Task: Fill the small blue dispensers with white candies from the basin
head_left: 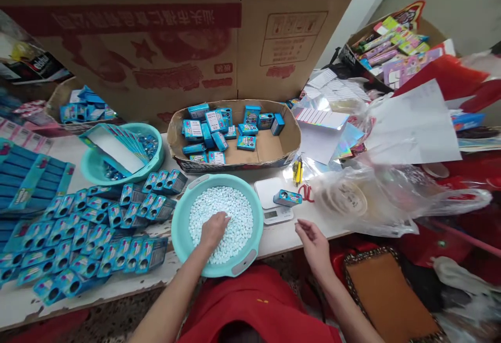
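Note:
My left hand [214,231] is in a turquoise basin [179,228] full of small pale candies [239,228]. Its fingers are closed and rest among the candies; what lies inside the grip is mostly hidden. Over the table's front edge, my right hand [313,241] hangs with loosely curled fingers, apart and holding nothing visible. Just beyond it, a small blue box [287,197] lies on a white digital scale [268,186], its round hole showing at one end.
Many blue boxes [117,254] with round holes crowd the table's left. Behind the basin, a cut-down carton [270,150] holds closed boxes. A second basin [88,168] carries flat card pieces. Red scissors [306,192], a yellow cutter [298,170] and a plastic bag [376,197] lie right.

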Tool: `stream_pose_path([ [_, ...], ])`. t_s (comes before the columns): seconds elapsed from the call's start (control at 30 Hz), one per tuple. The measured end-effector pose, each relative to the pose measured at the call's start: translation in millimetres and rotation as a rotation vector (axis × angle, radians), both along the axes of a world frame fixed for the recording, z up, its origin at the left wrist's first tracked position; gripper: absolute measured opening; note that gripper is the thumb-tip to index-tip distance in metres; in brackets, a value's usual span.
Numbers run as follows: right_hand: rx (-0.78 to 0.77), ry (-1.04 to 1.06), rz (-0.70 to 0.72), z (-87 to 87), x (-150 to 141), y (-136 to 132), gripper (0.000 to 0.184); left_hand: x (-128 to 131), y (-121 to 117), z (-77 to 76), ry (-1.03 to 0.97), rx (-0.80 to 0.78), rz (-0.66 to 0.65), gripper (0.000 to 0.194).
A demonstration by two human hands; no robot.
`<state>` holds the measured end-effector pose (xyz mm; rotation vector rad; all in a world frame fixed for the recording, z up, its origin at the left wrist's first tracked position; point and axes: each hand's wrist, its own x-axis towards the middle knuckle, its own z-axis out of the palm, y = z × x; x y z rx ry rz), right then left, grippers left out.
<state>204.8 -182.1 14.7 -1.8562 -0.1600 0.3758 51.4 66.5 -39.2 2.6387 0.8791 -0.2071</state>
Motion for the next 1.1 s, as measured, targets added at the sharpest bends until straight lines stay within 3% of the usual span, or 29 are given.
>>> stream_pose_path([
  [0.1, -0.088, -0.118, 0.013, -2.9, 19, 0, 0.044, -6, 9, 10.3, -0.137, -0.042, 0.198, 0.021],
  [0.23, -0.169, -0.302, 0.097, -6.9, 41, 11, 0.046, -16, 21, 24.8, -0.389, -0.16, 0.331, 0.014],
  [0.3, -0.203, -0.393, 0.131, -11.7, 54, 17, 0.054, -18, 23, 28.0, -0.532, -0.333, 0.492, 0.017],
  [0.4, -0.241, -0.472, 0.202, -21.8, 77, 26, 0.067, -17, 19, 27.4, -0.677, -0.714, 0.828, 0.032],
  [0.5, -0.237, -0.341, 0.349, -26.4, 95, 32, 0.065, -12, 7, 27.5, -0.63, -0.914, 0.956, 0.035],
  [0.63, -0.211, -0.243, 0.483, -9.1, 96, 37, 0.054, 0, -12, 47.8, -0.54, -0.905, 0.906, 0.02],
  [0.8, -0.049, -0.334, 0.702, 27.2, 79, 55, 0.039, 33, -27, 101.0, -0.472, -0.732, 0.531, 0.016],
  [0.87, -0.019, -0.367, 0.775, 35.4, 78, 65, 0.035, 45, -29, 117.4, -0.474, -0.689, 0.448, 0.019],
  [1.1, -0.004, -0.449, 0.858, 43.3, 98, 81, 0.03, 73, -37, 141.6, -0.476, -0.534, 0.379, 0.014],
])
